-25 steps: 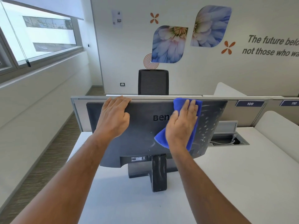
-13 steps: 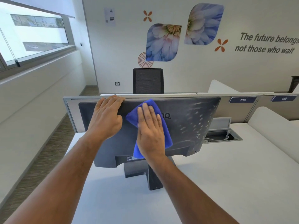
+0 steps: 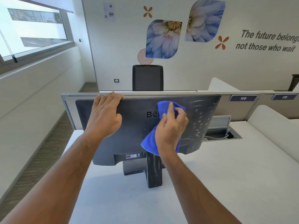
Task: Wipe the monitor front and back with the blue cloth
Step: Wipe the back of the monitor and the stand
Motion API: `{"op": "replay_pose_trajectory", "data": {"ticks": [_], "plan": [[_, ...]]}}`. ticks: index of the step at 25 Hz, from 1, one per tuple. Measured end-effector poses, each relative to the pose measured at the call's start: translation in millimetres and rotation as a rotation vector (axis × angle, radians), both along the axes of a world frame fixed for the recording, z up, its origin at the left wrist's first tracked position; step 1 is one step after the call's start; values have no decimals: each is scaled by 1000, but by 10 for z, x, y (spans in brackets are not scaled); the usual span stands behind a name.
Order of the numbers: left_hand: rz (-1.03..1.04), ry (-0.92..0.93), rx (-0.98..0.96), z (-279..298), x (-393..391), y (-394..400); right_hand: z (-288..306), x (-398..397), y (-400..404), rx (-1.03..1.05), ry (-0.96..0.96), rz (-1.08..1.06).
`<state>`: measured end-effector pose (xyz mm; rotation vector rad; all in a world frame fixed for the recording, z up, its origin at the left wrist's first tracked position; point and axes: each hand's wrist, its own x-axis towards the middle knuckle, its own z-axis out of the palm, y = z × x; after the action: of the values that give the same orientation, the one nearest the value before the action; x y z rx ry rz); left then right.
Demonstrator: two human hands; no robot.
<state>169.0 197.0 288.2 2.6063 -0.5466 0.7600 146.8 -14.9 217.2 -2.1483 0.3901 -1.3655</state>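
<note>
From the head view: wiping the back of the monitor [image 3: 132, 126], dark matte plastic, set on the white desk [image 3: 226, 175] with its rear shell toward the wearer and tipped slightly away. Left hand [image 3: 105, 117] flat on the upper left of the shell, fingers hooked over the top edge, bracing and holding nothing else. Right hand [image 3: 171, 126] closed loosely on the blue cloth [image 3: 150, 143], bunching it against the panel just right of the embossed logo; soft, fleecy microfibre, a loose corner hanging below the wrist. To the right of the cloth, pale streaks and spots across the shell, probably dust or drying smears, so likely the patch to work next. Best done with a flatter palm and more cloth spread under it, overlapping passes, light pressure, with the brace kept firm so the panel neither tilts nor skids on its stand [image 3: 153, 172]. Stand neck glossy black and streaked too, worth a pass. Front of the screen hidden from here, so its condition cannot be told. Behind, a grey partition [image 3: 178, 93] close to the top edge; knuckles best kept clear.
</note>
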Motion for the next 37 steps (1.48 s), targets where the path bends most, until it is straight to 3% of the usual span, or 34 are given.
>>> {"op": "replay_pose_trajectory", "data": {"ticks": [5,9,16,20,22,27,29,33,37], "plan": [[-1,-16,-14,-3,8,1,-287,-161,724,-374,-10,179],[-10,-24,-2,1,-4,8,-375,-192,505,-507,-15,218],[-14,-18,9,15,-10,-15,-251,-169,-375,56,-31,94],[-2,-18,3,1,-10,-19,-188,-162,-222,246,-33,103],[2,-24,3,-9,-12,-15,-229,-186,29,146,-41,167],[-5,-31,9,-13,-13,-17,-687,-248,658,-376,21,369],[-7,-29,18,-14,-19,-1,-775,-233,647,-411,40,374],[-15,-45,18,-10,-16,-5,-691,-289,290,-280,42,352],[-17,-44,17,-14,-10,-8,-609,-310,-219,275,53,239]]}}
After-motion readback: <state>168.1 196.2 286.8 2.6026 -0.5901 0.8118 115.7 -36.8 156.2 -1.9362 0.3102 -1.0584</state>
